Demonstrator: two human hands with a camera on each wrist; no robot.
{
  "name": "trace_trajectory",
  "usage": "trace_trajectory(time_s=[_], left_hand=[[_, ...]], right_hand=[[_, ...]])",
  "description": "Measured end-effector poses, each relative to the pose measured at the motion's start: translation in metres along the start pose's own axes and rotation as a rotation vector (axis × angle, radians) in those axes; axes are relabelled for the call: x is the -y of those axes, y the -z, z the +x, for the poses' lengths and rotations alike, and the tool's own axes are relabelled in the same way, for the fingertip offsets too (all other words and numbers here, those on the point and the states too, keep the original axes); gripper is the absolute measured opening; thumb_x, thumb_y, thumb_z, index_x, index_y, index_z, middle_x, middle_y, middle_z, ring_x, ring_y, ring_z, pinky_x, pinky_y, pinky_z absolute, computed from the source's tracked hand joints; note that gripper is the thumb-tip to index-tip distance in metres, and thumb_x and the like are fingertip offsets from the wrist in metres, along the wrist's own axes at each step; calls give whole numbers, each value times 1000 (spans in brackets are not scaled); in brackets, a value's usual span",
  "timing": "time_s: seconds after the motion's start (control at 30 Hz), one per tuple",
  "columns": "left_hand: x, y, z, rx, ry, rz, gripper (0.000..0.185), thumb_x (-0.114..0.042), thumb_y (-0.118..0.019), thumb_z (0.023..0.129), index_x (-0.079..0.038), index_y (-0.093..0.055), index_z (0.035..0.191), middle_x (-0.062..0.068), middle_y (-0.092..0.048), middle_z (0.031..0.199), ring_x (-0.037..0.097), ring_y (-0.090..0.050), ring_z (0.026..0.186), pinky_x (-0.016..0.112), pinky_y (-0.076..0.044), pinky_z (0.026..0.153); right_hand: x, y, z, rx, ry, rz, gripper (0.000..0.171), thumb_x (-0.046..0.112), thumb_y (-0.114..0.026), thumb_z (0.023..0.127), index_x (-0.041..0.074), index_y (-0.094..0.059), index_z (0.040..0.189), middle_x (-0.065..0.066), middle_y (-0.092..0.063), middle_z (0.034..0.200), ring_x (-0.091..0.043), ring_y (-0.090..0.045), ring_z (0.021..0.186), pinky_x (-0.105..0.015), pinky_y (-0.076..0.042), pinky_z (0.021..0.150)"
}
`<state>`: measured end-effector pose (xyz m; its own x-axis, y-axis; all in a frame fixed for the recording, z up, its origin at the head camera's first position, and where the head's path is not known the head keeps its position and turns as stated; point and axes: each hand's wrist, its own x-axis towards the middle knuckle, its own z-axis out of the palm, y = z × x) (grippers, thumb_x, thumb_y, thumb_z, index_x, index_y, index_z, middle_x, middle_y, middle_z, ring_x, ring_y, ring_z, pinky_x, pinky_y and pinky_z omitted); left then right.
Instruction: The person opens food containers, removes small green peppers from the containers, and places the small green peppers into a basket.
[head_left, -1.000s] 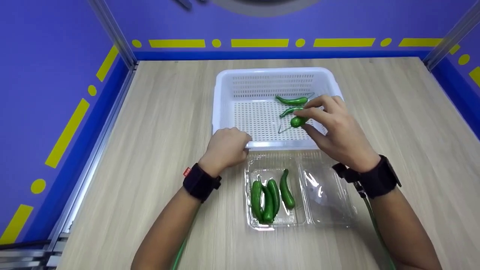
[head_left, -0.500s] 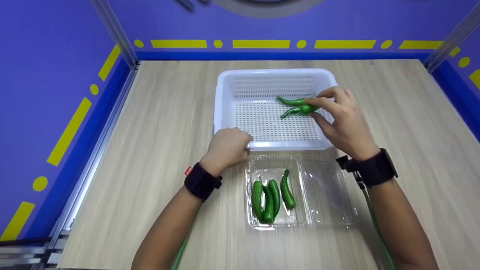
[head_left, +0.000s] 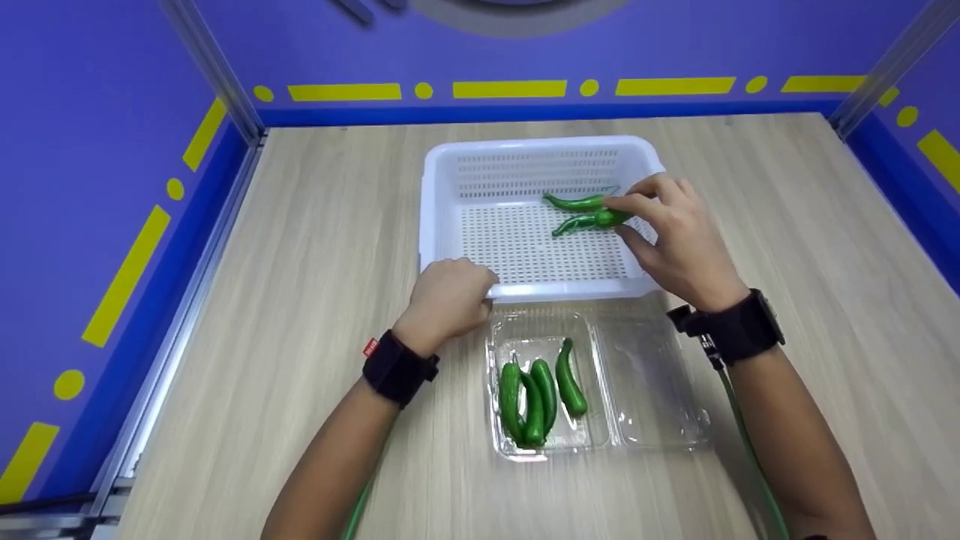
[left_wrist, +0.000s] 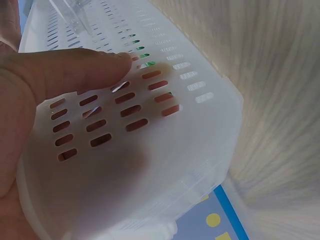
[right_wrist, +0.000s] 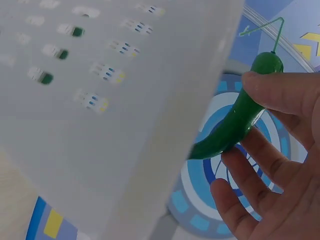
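From the head view, my left hand [head_left: 450, 296] sits left of centre, fingers curled over the near left part of the rim of a white perforated plastic basket [head_left: 559, 290]. My right hand [head_left: 679, 240], right of centre, reaches over the basket's right side; thumb and fingertips are drawn together on a green chili pepper [head_left: 615, 218], partly hidden by my fingers. A slender chili [head_left: 574, 224] shows just left of it; I cannot tell whether the two touch. A rear chili [head_left: 571, 203] lies behind them. At lower centre, in front of the basket, a clear plastic clamshell container [head_left: 589, 442] lies spread out, four green chili peppers [head_left: 534, 412] in its left half, three grouped and one apart on their right. Both halves rest on the wood-grain table [head_left: 322, 315].

In the left wrist view, my thumb [left_wrist: 80, 72] stretches across the basket's slotted outer wall from the left edge, and skin shows through the slots, so the wall is between thumb and fingers. Bits of green show through slots near the upper centre.

In the right wrist view, I pinch the chili at right under my thumb, other fingers loosely spread below. A thin bent green strand [right_wrist: 277, 35] rises from its thick end at upper right; its narrow end passes behind the basket's edge.
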<state>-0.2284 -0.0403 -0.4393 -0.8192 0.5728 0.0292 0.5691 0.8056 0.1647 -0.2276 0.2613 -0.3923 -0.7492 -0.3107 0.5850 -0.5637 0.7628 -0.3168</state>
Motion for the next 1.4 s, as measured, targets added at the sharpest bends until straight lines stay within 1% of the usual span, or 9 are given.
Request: trace_trajectory(time_s=[0.1, 0.2, 0.33, 0.5, 0.63, 0.77, 0.93, 1.23, 1.4], left_hand=[[0, -1, 0, -7, -10, -1, 19, -11, -67, 83, -16, -57, 68, -5, -51, 62, 16, -52, 59, 37, -51, 57], [0, -1, 1, -20, -16, 2, 23, -9, -65, 82, -17, -51, 65, -5, -48, 62, 16, -50, 59, 38, -51, 56], [1, 2, 2, -15, -9, 5, 30, -6, -64, 80, -19, -43, 63, -5, -44, 60, 15, -47, 58, 36, -49, 55], [2, 2, 1, -5, -10, 3, 31, -6, -64, 79, -20, -43, 62, -6, -43, 59, 15, -47, 58, 35, -48, 55], [2, 0, 0, 0, -5, 1, 31, -7, -65, 79, -20, -43, 63, -6, -42, 59, 14, -46, 58, 34, -48, 55], [1, 0, -1, -3, -3, 1, 30, -7, -65, 79, -20, -43, 63, -6, -42, 59, 14, -46, 58, 34, -48, 56], [1, 0, -1, -3, 5, -6, 29, -6, -65, 80, -19, -44, 63, -6, -43, 60, 15, -46, 58, 35, -49, 55], [1, -2, -2, -21, 0, 13, 35, -6, -62, 79, -21, -36, 62, -7, -37, 60, 14, -44, 59, 38, -52, 59], [1, -2, -1, -13, 3, 8, 34, -4, -61, 76, -21, -36, 62, -7, -38, 60, 15, -46, 60, 39, -53, 59]], right_hand=[[-3, 2, -1, 24, -7, 2, 38, -3, -76, 83, 12, -75, 118, -13, -63, 106, -32, -52, 94, -42, -35, 80], [-5, 4, 4, 61, -2, -16, 37, -1, -77, 83, 12, -75, 118, -12, -62, 104, -31, -51, 90, -40, -34, 78], [-8, 6, 15, 150, 8, -49, 33, 3, -76, 86, 12, -75, 117, -12, -63, 104, -31, -50, 88, -40, -32, 77], [-12, 5, 30, 262, 5, -82, 30, 4, -74, 87, 10, -75, 116, -13, -65, 110, -31, -51, 90, -40, -32, 76], [-16, 1, 39, 335, 21, -85, 29, 4, -74, 86, 8, -75, 115, -13, -65, 107, -31, -53, 91, -40, -36, 77], [-17, -4, 48, 409, -2, -68, 29, 3, -73, 86, 7, -75, 115, -13, -65, 107, -29, -55, 94, -42, -40, 80], [-18, -9, 56, 493, -31, -87, 28, 4, -73, 86, 7, -76, 114, -13, -65, 105, -30, -56, 93, -43, -43, 81], [-29, -16, 69, 575, -38, -82, 26, 1, -70, 87, 4, -75, 113, -15, -66, 101, -29, -53, 90, -39, -42, 76], [-34, -25, 72, 619, -57, -134, 27, 6, -71, 87, 6, -75, 113, -16, -67, 101, -30, -56, 87, -42, -46, 75]])
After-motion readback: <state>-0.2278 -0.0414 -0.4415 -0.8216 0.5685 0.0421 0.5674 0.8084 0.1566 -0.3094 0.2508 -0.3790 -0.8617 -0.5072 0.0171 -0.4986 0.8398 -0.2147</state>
